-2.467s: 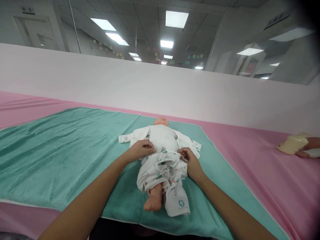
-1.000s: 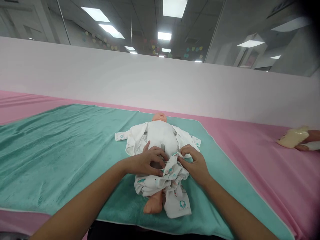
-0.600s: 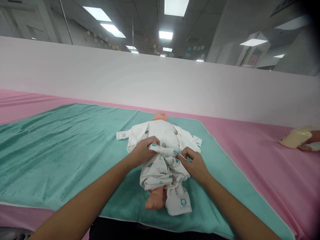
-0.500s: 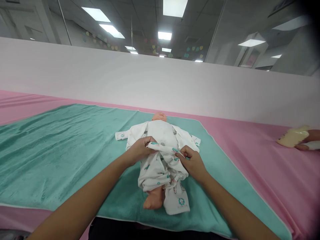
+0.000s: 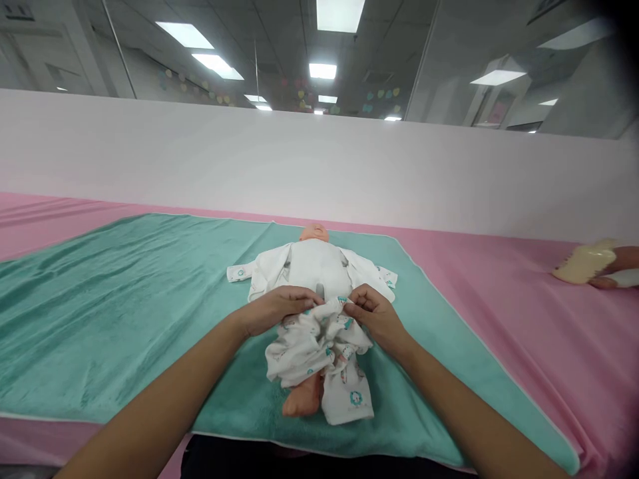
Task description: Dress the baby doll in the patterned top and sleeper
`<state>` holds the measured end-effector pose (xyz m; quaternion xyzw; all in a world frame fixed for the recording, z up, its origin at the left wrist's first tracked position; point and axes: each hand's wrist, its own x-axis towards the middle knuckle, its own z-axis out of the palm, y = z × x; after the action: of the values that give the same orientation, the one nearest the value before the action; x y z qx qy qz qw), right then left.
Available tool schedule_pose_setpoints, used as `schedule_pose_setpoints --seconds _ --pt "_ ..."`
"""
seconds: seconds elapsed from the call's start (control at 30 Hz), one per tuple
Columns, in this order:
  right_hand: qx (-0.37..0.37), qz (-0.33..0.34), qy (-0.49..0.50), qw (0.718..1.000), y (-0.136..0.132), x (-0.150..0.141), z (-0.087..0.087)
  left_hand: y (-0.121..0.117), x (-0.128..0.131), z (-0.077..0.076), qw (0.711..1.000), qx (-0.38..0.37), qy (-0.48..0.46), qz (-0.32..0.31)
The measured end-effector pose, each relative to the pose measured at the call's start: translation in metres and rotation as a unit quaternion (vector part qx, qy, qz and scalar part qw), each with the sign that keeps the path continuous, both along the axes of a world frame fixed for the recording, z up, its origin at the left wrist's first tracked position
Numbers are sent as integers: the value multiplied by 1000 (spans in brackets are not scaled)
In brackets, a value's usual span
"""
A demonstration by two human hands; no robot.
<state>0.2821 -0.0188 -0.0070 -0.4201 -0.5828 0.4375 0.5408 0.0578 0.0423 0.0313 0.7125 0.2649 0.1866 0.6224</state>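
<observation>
The doll (image 5: 317, 266) lies face-up on the green blanket (image 5: 150, 313), near the middle of the pink surface (image 5: 489, 286). Its clothing appears only partly in place. The shirt (image 5: 267, 271) is under and around the shoulders, its sleeves spread left and right, but its front panels lie apart and the white torso is uncovered. The trousers (image 5: 297, 352) are bunched over the hips and thighs, unsmoothed, with the waistband low on the body. The left leg is rucked up so that a bare foot (image 5: 303, 400) shows; the right leg extends flat, and no foot shows at its cuff (image 5: 355, 402). So the closing of the shirt and the straightening of the trousers both look undone.

The doll's long axis runs near to far, almost straight, head far and feet near. The trousers follow it, waist far, with the right cuff pointing near.

The person's right hand (image 5: 374, 316) pinches the waistband between thumb and fingers. The left hand (image 5: 277, 307) is loosely curled, its fingertips at the waistband's left part; whether it grips cannot be told.
</observation>
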Motion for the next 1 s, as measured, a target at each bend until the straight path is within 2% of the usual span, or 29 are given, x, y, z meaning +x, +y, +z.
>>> schedule_pose_setpoints --seconds 0.2,0.27,0.37,0.47,0.57,0.67,0.77,0.83,0.9,1.0 --pt "-11 49 -22 998 -4 -3 2 -7 7 4 996 -4 -10 -87" --pt "-10 40 -42 998 -5 -4 4 -4 4 3 997 0 -30 -65" --pt "1 1 -105 994 -5 -2 5 5 -5 1 999 18 -46 7" --pt "7 -28 -192 981 -2 6 4 19 -19 -1 999 38 -3 28" --pt "-9 -1 -256 967 1 20 1 32 -33 -4 998 41 34 37" --pt "-16 43 -277 960 3 31 -1 39 -39 -9 998 28 28 40" --pt "-8 51 -296 954 5 33 -5 41 -37 -14 997 50 9 59" --pt "-2 9 -309 951 7 29 -9 42 -32 -19 992 84 -4 99" --pt "12 -70 -313 947 9 23 -14 45 -26 -25 979 129 -21 154" --pt "80 -157 -304 936 12 16 -17 49 -18 -34 955 203 -37 215"
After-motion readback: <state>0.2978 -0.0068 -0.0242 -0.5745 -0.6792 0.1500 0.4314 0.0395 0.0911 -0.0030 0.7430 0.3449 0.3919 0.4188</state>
